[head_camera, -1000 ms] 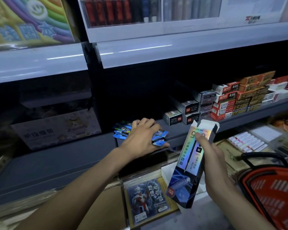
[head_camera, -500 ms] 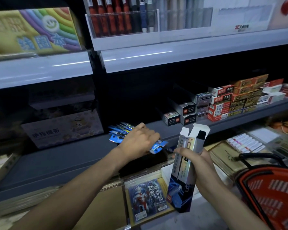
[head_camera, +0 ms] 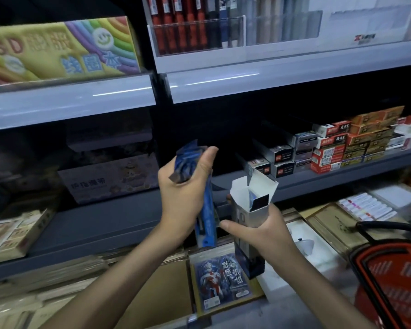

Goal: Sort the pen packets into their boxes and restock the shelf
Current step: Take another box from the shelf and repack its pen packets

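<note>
My left hand (head_camera: 184,195) grips a bunch of blue pen packets (head_camera: 207,217), held upright in front of the dark grey shelf (head_camera: 93,224). Right beside them my right hand (head_camera: 261,231) holds a tall silver and blue pen box (head_camera: 246,217) upright, its top flaps open. A blue packet shows inside the box opening. The packets' lower ends hang just left of the box. Closed pen boxes (head_camera: 280,157) are stacked on the shelf behind, to the right.
Red and orange small boxes (head_camera: 356,143) fill the shelf's right end. A red shopping basket (head_camera: 394,279) sits at lower right. A card pack with a hero figure (head_camera: 221,281) lies below my hands. A pale carton (head_camera: 109,179) stands at the shelf's left.
My left hand has lifted the blue packets off the shelf and brought them up beside the box. My right hand has turned the box upright with its opening facing up.
</note>
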`<act>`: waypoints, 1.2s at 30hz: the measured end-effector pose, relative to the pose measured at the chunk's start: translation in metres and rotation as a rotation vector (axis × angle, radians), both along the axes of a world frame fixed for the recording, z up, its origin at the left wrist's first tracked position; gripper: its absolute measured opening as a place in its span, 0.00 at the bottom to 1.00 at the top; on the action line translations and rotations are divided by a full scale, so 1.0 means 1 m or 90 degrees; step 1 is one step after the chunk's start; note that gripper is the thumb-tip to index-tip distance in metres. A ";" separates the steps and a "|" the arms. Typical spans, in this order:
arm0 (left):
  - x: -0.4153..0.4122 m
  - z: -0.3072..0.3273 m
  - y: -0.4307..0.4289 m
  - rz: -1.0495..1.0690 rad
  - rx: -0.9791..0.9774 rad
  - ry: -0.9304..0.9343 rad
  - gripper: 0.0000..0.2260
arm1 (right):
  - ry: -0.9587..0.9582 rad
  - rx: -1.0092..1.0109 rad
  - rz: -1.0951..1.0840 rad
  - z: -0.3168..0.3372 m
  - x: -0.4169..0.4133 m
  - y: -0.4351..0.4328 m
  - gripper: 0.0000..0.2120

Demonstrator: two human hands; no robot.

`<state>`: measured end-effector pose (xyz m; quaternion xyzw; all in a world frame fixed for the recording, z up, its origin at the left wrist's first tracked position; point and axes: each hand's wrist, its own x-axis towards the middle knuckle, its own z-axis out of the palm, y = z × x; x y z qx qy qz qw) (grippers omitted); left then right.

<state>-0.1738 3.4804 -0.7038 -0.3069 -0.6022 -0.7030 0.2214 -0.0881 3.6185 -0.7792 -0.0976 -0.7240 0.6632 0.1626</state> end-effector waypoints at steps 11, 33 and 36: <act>0.008 -0.029 -0.045 0.031 0.188 -0.351 0.14 | 0.065 0.235 0.127 0.017 -0.002 -0.055 0.35; 0.001 -0.100 -0.105 -0.034 0.247 -0.637 0.18 | -0.203 -0.005 0.205 -0.049 -0.039 -0.114 0.27; 0.008 -0.096 -0.109 -0.056 0.210 -0.580 0.15 | -0.180 -0.012 0.187 -0.042 -0.035 -0.113 0.18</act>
